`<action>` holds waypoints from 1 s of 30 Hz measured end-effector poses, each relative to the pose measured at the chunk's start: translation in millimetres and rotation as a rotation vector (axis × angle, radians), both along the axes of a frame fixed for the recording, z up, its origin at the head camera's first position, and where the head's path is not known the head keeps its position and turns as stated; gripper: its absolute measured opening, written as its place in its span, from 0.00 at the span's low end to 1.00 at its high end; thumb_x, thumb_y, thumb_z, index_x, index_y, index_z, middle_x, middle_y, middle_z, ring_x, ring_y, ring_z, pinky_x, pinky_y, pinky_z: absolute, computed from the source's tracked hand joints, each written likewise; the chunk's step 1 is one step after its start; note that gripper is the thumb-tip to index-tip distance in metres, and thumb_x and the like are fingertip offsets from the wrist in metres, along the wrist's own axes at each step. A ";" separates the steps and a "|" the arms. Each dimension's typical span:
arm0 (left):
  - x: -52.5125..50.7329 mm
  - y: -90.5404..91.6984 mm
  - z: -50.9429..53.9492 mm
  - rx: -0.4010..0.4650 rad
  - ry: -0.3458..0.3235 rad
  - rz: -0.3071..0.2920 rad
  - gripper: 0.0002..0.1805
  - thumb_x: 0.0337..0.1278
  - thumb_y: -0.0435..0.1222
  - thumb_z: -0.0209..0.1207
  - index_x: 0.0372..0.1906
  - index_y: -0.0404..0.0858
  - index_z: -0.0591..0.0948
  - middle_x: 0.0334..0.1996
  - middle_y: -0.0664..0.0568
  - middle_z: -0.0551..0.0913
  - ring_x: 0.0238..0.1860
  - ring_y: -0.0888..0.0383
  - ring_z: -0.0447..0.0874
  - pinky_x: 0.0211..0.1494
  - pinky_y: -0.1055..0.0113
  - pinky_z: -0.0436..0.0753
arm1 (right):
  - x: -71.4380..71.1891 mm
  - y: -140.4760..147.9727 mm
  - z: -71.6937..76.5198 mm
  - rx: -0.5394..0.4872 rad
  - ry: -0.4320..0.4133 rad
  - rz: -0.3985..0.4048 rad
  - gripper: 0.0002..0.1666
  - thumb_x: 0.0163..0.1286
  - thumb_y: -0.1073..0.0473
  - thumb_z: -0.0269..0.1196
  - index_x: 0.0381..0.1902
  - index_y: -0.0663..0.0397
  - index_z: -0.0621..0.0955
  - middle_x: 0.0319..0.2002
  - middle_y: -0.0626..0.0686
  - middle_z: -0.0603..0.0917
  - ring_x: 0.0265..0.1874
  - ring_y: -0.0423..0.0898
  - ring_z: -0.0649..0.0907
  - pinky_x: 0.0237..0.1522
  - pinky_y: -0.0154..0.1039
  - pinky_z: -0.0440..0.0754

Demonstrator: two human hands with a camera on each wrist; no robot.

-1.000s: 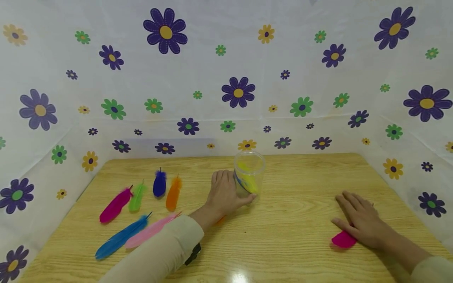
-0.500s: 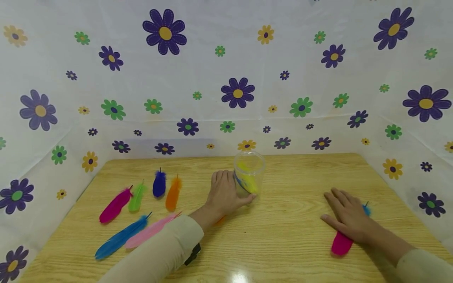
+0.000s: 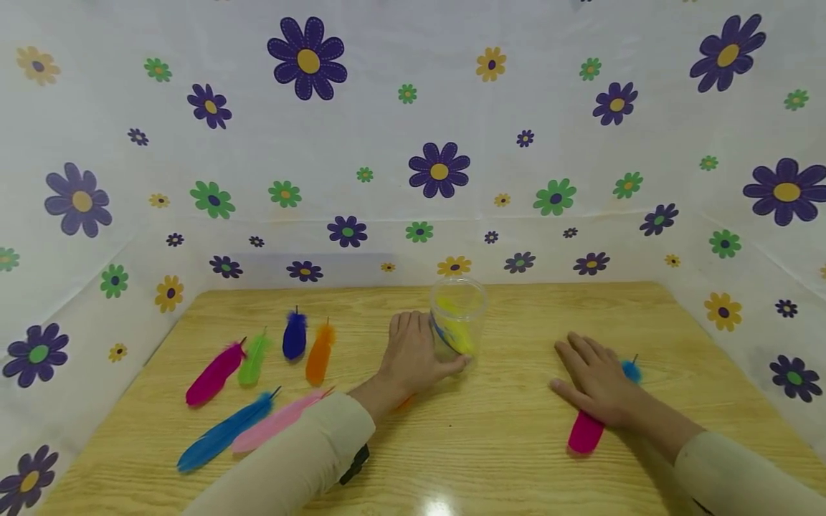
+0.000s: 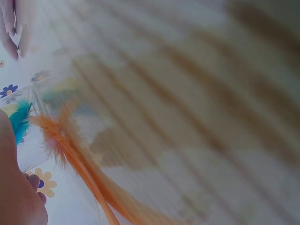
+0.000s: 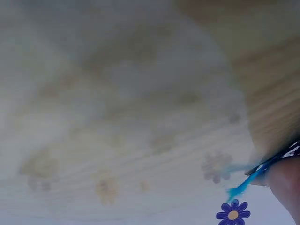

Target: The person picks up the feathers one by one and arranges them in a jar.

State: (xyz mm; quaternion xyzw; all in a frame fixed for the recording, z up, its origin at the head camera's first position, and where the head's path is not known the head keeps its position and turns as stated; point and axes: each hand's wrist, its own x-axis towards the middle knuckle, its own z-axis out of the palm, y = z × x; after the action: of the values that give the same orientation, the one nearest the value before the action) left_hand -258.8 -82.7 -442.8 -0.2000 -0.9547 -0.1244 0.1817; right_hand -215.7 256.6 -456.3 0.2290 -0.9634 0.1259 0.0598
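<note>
A clear plastic cup stands upright near the back of the table, with yellow and blue feathers inside. My left hand grips its left side, thumb across the front. Below that wrist the edge of an orange feather peeks out; the left wrist view shows this orange feather close up. On the right, my right hand lies with straight fingers over feathers on the table. A magenta feather sticks out below its palm and a bright blue feather beyond its back. Their middles are hidden.
Several feathers lie on the wooden table at left: magenta, light green, dark blue, orange, blue and pink. A flower-print cloth surrounds the table's back and sides.
My right hand has slid left across the table, and the magenta feather beneath it has moved left too. More of the bright blue feather now shows. My left hand stays on the cup.
</note>
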 end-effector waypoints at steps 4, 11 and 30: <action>0.7 -0.3 0.6 -0.005 -0.019 0.006 0.51 0.49 0.73 0.56 0.59 0.30 0.71 0.44 0.45 0.75 0.48 0.48 0.68 0.63 0.52 0.63 | -9.9 -12.3 -0.5 -0.003 -0.024 -0.002 0.41 0.76 0.40 0.51 0.74 0.62 0.62 0.75 0.71 0.57 0.72 0.72 0.57 0.66 0.74 0.52; 1.3 -0.7 0.6 -0.016 -0.002 0.012 0.51 0.49 0.73 0.56 0.58 0.31 0.72 0.43 0.45 0.76 0.48 0.49 0.68 0.62 0.53 0.64 | -26.0 -30.3 5.2 -0.002 -0.042 -0.014 0.41 0.77 0.39 0.49 0.74 0.62 0.61 0.75 0.71 0.56 0.73 0.72 0.56 0.67 0.76 0.51; 1.4 1.6 1.8 -0.027 -0.020 0.016 0.53 0.49 0.73 0.55 0.61 0.30 0.71 0.45 0.45 0.76 0.49 0.48 0.68 0.63 0.52 0.64 | -19.8 18.8 19.7 0.128 0.388 0.340 0.30 0.70 0.58 0.61 0.68 0.61 0.73 0.69 0.61 0.72 0.67 0.60 0.70 0.78 0.37 0.45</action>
State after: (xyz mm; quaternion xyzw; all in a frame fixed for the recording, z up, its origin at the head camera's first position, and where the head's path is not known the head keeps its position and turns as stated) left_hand -257.5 -81.1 -440.9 -0.1933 -0.9597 -0.1122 0.1703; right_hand -235.5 275.4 -436.6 0.4108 -0.8876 0.0266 0.2065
